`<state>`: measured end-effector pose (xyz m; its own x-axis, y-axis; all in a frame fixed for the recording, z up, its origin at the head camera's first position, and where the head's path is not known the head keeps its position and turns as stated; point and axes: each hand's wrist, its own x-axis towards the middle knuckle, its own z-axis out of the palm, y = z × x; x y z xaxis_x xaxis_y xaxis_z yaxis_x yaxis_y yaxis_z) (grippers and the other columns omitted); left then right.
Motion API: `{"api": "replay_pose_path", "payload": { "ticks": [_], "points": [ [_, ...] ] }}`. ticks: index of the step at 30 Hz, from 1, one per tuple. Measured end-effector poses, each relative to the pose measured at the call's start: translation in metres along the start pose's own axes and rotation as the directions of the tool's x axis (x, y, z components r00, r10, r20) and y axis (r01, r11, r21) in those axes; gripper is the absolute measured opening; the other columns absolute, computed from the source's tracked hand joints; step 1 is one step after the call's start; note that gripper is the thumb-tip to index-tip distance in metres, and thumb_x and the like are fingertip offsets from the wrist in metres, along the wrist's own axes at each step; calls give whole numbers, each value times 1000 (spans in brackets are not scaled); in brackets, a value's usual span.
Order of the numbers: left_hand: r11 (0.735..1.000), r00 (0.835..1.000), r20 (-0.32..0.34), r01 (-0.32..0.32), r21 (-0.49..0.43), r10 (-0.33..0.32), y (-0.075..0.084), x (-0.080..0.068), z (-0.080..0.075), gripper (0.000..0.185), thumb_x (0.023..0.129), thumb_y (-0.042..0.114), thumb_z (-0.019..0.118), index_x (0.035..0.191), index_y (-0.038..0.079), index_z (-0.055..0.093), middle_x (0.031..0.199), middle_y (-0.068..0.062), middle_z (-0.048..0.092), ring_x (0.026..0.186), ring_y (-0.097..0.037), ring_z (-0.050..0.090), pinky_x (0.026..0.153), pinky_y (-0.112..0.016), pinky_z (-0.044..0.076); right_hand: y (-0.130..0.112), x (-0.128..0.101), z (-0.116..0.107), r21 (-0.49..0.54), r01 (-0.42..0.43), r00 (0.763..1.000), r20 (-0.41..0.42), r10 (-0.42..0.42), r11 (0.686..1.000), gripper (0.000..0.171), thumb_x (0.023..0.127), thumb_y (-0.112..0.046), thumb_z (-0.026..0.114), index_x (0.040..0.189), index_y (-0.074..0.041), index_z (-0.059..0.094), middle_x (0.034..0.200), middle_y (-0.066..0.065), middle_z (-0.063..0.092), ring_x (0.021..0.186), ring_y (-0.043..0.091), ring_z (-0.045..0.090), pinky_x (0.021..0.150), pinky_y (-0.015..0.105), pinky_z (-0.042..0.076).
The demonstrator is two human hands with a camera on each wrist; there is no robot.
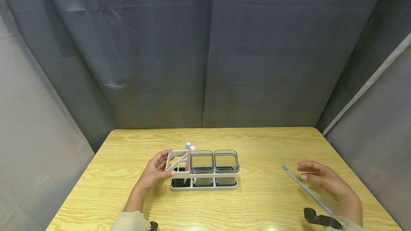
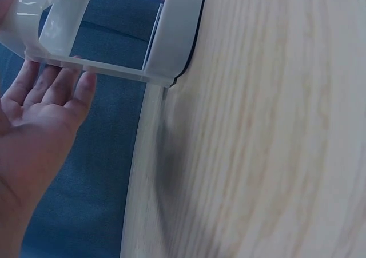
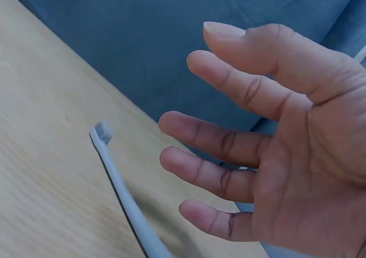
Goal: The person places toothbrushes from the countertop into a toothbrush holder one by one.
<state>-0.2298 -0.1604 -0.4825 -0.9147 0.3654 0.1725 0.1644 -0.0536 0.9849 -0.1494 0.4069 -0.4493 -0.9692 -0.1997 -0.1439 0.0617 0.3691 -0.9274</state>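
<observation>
While the left hand [image 1: 156, 170] grips the rack [image 1: 205, 189] by its left end, thumb at the front rim, seemingly to steady it, the right hand [image 1: 327, 181] hangs well right of the rack, fingers parted, holding nothing. Grey toothbrush [image 1: 308, 189] lies slantwise on the surface [image 1: 263, 145], right of the rack, near that hand. Inside the rack: pink toothbrush [image 1: 188, 163], tilted, probably propped by dividers; two clear cups [image 1: 203, 161], ringed by its frame.

The wood-grained table [image 1: 263, 149] (rounded at its far corners) bears a white rack [image 1: 205, 175] and a grey toothbrush [image 1: 308, 190].
</observation>
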Motion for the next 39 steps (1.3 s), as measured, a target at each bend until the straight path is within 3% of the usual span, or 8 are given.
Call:
{"api": "replay_pose_path", "payload": {
  "ticks": [4, 7, 11, 15, 21, 26, 33, 39],
  "points": [
    [1000, 1000, -3, 2, -11, -2, 0, 0, 0, 78, 71, -3, 76, 138, 2, 37, 137, -22, 42, 127, -34, 37, 101, -27, 32, 7, -2, -3, 23, -37, 999, 24, 36, 999, 48, 94, -16, 55, 137, -3, 39, 134, 16, 43, 110, 22, 53, 90, 56, 38],
    [1000, 1000, -8, 7, -18, -7, 0, 0, 0, 78, 71, -3, 77, 138, 3, 38, 136, -20, 42, 127, -32, 38, 100, -26, 33, 11, -2, -3, 13, -60, 998, 29, 60, 998, 51, 94, -17, 56, 139, -2, 36, 138, 24, 36, 118, 32, 45, 89, 60, 37],
    [1000, 1000, -3, 9, -19, -9, 0, 0, 0, 78, 70, 0, 78, 138, 4, 38, 137, -19, 42, 128, -31, 37, 101, -26, 32, 14, -2, -1, -12, -68, 997, 28, 68, 998, 57, 93, -18, 58, 139, 2, 33, 139, 30, 31, 123, 44, 36, 87, 57, 39],
    [1000, 1000, -2, 17, -16, -17, 0, 0, 1, 79, 71, 1, 78, 138, 4, 38, 137, -19, 42, 128, -31, 37, 101, -27, 31, 17, -5, -1, -33, -92, 995, 26, 93, 995, 60, 92, -20, 59, 140, 2, 31, 139, 32, 30, 122, 46, 36, 85, 53, 41],
    [1000, 1000, -8, 17, -10, -17, 0, -1, 1, 77, 72, -2, 77, 138, 4, 38, 138, -20, 41, 127, -38, 36, 101, -39, 33, 24, -10, -3, 13, -172, 985, 32, 172, 985, 60, 91, -21, 60, 140, 0, 32, 142, 31, 25, 121, 42, 36, 82, 47, 43],
    [1000, 1000, -2, 10, -3, -10, 1, -1, 1, 77, 73, -3, 75, 140, 1, 35, 138, -21, 40, 128, -38, 34, 103, -43, 30, 28, -13, -3, 10, -150, 988, 34, 150, 989, 60, 92, -20, 59, 139, 4, 31, 139, 34, 27, 120, 45, 37, 83, 54, 44],
    [1000, 1000, -5, 15, -1, -15, 1, -1, 2, 76, 73, -2, 76, 139, 2, 37, 140, -21, 39, 128, -39, 33, 101, -38, 34, 36, -18, -2, 67, -146, 989, 33, 144, 987, 63, 91, -16, 60, 137, 12, 28, 129, 31, 40, 105, 23, 54, 86, 50, 46],
    [1000, 1000, -5, 1, -7, -1, 1, -2, 1, 77, 72, -2, 76, 139, 2, 37, 139, -21, 39, 128, -35, 35, 103, -41, 29, 42, -19, 0, 64, -166, 986, -15, 167, 984, 69, 89, -17, 64, 137, 15, 27, 131, 29, 42, 101, 12, 54, 85, 40, 48]
  ]
}}
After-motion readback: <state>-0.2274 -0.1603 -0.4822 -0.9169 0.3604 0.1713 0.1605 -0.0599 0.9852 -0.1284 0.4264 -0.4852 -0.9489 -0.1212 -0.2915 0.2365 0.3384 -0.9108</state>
